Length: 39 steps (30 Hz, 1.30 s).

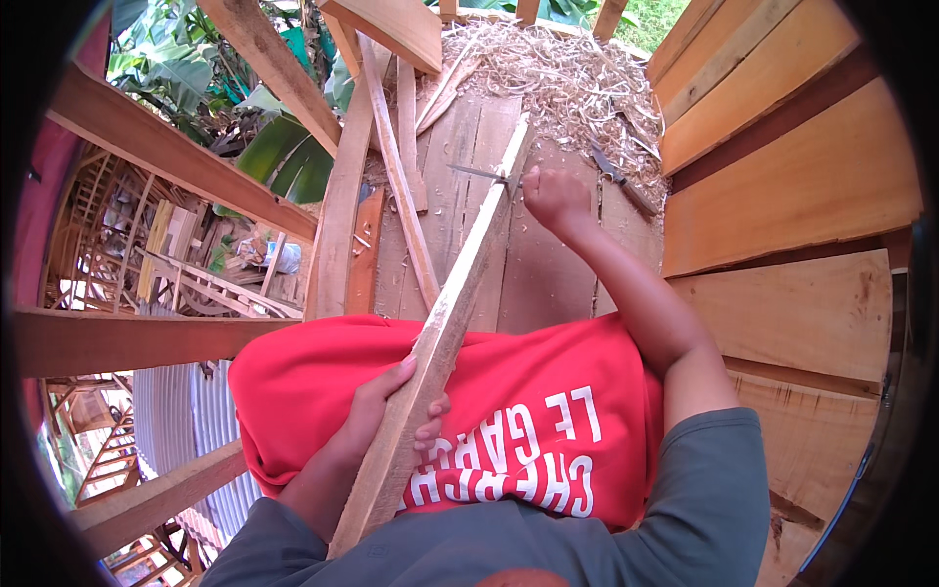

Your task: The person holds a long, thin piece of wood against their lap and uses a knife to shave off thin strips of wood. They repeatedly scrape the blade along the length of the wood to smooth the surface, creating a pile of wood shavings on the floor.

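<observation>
A long squared wooden beam (423, 362) slants from my body out over the plank floor, with a pale, freshly cut strip along its far part. My left hand (386, 406) is wrapped round its near part, above the red cloth with white lettering (313, 377) across my lap. Near the far end, my right hand (559, 203) is closed in a fist on a knife, whose handle is mostly hidden. The thin knife blade (473, 172) lies across the beam and sticks out past its left side.
Curled wood shavings (567, 88) are heaped at the far end of the floor (553, 279). Another knife (626, 182) lies beside them. Loose wooden strips (396, 166) rest left of the beam. A board wall (782, 176) stands on the right; open timber framing (186, 166) on the left.
</observation>
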{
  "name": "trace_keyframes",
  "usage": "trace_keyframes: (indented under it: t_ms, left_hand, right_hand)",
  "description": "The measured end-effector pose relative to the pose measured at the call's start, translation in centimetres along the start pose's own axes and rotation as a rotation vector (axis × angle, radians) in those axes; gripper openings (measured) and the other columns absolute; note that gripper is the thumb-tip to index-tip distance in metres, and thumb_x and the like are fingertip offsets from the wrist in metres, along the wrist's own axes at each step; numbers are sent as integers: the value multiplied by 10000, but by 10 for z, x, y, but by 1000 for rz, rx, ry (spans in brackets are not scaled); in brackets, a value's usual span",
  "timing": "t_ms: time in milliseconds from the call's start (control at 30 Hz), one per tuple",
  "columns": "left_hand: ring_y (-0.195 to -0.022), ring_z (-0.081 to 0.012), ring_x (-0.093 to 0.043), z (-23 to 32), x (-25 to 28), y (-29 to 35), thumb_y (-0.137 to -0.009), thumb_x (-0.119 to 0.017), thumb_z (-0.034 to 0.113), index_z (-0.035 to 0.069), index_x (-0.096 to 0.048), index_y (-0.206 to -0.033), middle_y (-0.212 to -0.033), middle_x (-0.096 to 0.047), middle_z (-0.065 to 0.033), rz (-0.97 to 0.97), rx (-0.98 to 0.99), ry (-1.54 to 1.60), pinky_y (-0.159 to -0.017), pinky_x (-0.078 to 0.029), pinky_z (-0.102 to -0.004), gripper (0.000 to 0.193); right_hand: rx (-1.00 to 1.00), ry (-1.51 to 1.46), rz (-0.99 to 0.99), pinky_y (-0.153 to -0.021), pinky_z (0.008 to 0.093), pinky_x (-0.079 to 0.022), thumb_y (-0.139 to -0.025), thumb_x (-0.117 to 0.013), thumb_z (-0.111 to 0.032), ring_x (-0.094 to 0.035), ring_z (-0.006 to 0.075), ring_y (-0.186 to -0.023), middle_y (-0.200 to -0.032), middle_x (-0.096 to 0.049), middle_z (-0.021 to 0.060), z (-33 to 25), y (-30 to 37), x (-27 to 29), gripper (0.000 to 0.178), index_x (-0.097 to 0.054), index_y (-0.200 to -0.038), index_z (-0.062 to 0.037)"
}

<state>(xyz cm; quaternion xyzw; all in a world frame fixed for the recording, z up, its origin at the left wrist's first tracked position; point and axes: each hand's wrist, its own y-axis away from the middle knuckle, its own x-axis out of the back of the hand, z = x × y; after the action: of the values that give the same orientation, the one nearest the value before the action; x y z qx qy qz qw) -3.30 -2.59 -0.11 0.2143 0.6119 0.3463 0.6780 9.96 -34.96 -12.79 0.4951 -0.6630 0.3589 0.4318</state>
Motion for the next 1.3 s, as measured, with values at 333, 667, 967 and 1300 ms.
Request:
trace_keyframes:
  t_ms: [333, 667, 967, 1300]
  left_hand:
    - [-581, -137, -484, -5, 9, 1, -1010, -435, 499, 71, -390, -1315, -841, -487, -61, 11, -34, -95, -512, -432, -279, 527]
    - [-569, -138, -477, -10, 11, 2, -1009, -448, 493, 73, -375, -1328, -832, -482, -58, 5, -37, -86, -489, -420, -280, 533]
    - [-558, -134, -475, -12, 2, 6, -1011, -462, 474, 77, -407, -1308, -824, -496, -63, 48, -27, -97, -497, -420, -284, 499]
    - [-548, -131, -486, -10, 0, 12, -1020, -454, 436, 89, -419, -1302, -807, -502, -62, -6, -102, -144, -499, -435, -282, 449]
  right_hand:
    - [77, 21, -108, -702, 530, -545, -982, -345, -347, -674, 436, -716, -756, -683, 244, -10, -2, 10, 561, -699, -720, 1]
    - [77, 61, 65, -637, 528, -532, -962, -369, -353, -645, 421, -603, -671, -642, 253, 8, -18, -10, 567, -670, -635, -1]
    - [48, 314, 386, -557, 457, -551, -945, -410, -360, -652, 367, -534, -598, -662, 136, 50, -35, -14, 506, -683, -627, -76]
    - [-7, -378, -42, -783, 372, -488, -989, -541, -431, -650, 275, -840, -840, -659, 181, 41, -41, 33, 442, -654, -915, -11]
